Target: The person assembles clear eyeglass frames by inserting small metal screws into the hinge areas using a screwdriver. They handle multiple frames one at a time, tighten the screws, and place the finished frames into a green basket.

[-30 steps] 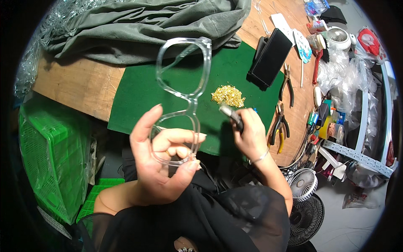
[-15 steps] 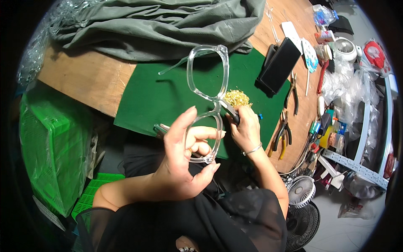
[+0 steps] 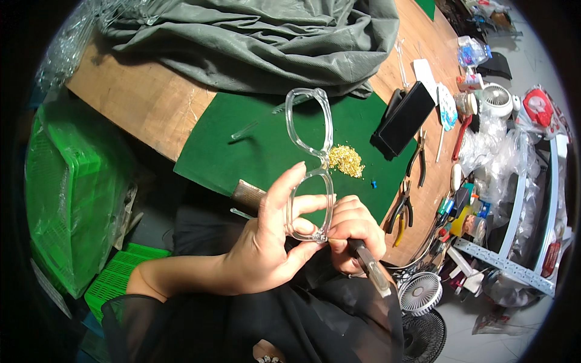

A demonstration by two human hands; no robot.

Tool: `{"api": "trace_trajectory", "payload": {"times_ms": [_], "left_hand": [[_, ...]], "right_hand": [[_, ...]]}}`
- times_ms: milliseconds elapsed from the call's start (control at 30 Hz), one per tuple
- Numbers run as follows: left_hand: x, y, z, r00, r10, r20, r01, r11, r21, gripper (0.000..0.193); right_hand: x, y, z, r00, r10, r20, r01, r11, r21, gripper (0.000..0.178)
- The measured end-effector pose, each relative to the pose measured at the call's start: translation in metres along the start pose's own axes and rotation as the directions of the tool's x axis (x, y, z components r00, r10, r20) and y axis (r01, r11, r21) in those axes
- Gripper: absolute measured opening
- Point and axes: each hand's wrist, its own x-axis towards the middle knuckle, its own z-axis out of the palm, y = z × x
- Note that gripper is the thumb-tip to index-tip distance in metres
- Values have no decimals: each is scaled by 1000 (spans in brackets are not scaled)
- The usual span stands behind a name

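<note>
A green mat (image 3: pixel 254 151) on the wooden table (image 3: pixel 139 103) lies beyond the grip, with a grey cloth (image 3: pixel 254 36) further off. The left hand (image 3: pixel 266 254) clasps the lower lens rim of a clear glasses frame (image 3: pixel 310 163), which stands upright above the fingers. Just right of it, the right hand (image 3: pixel 354 233) is closed around a screwdriver (image 3: pixel 370 268), tip at the frame's lower corner; a small heap of gold screws (image 3: pixel 345 161) sits on the mat beside the frame's bridge.

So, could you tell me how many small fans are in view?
3: a white fan at the table's far right edge, a white fan low beside the right hand, and a dark fan below that. Clutter may hide others.
</note>
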Motion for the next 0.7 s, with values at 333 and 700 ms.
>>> {"api": "trace_trajectory", "payload": {"times_ms": [333, 700], "left_hand": [[-5, -1, 2, 999, 44, -7, -43, 998, 49, 91], [-3, 1, 0, 995, 38, 91, -37, 999, -13, 91]], "right_hand": [[-6, 2, 2, 1000, -23, 11, 23, 997, 72, 13], [-4, -1, -7, 995, -14, 94, 5, 996, 93, 14]]}}
